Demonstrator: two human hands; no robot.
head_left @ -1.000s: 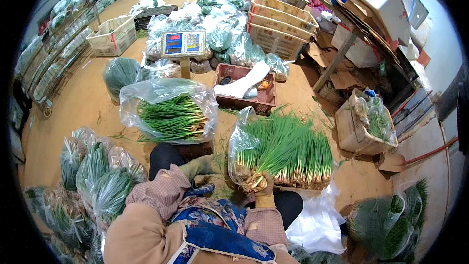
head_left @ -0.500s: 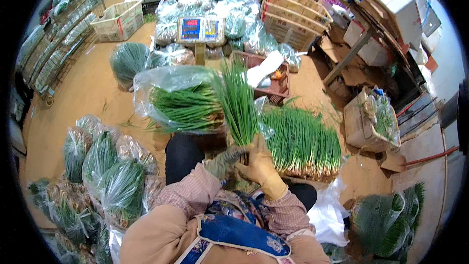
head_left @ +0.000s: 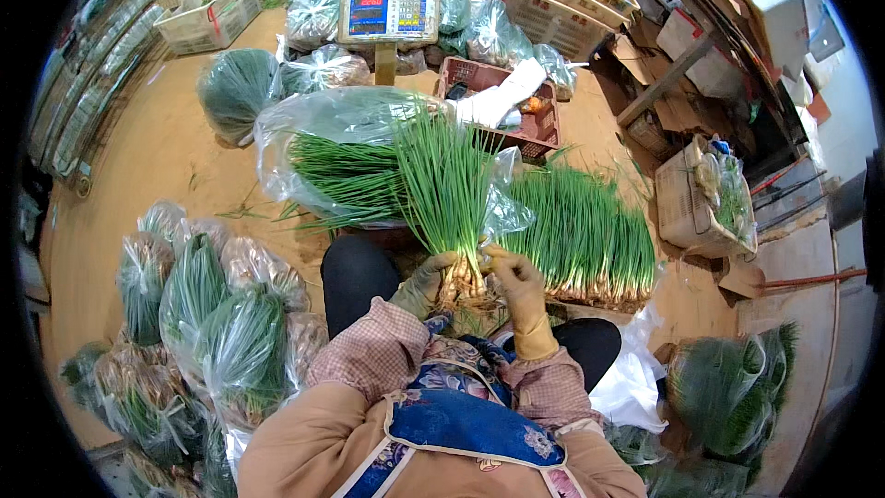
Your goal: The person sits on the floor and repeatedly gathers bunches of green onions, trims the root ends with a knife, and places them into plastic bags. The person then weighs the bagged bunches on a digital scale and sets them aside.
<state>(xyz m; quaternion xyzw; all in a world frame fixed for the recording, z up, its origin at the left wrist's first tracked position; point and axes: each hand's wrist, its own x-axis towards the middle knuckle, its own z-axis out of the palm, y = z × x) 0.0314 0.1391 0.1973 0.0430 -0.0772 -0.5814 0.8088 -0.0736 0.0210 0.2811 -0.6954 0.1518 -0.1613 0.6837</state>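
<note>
My left hand (head_left: 421,286), in a dull green glove, is closed round the lower stems of a bunch of spring onions (head_left: 449,189). The bunch stands upright over my lap, leaves pointing away and pale bulbs with roots towards me. My right hand (head_left: 521,288), in a yellow glove, is just right of the bulbs with its fingertips pinched together; what they hold is too small to name. Ahead lies a clear plastic bag (head_left: 304,120) with more spring onions (head_left: 346,175) in it. A long row of spring onions (head_left: 585,231) lies to the right, roots towards me.
A digital scale (head_left: 388,17) stands ahead, before piled bagged vegetables (head_left: 323,5). Behind the bunch is a brown crate (head_left: 544,134). Bagged greens (head_left: 244,350) crowd the left; a white plastic bag (head_left: 627,383) and a vegetable basket (head_left: 687,221) are at right.
My right hand has come off the bunch and shifted right, its fingertips now pinched. The bunch has turned, so its bulbs and roots show. My left hand still grips it.
</note>
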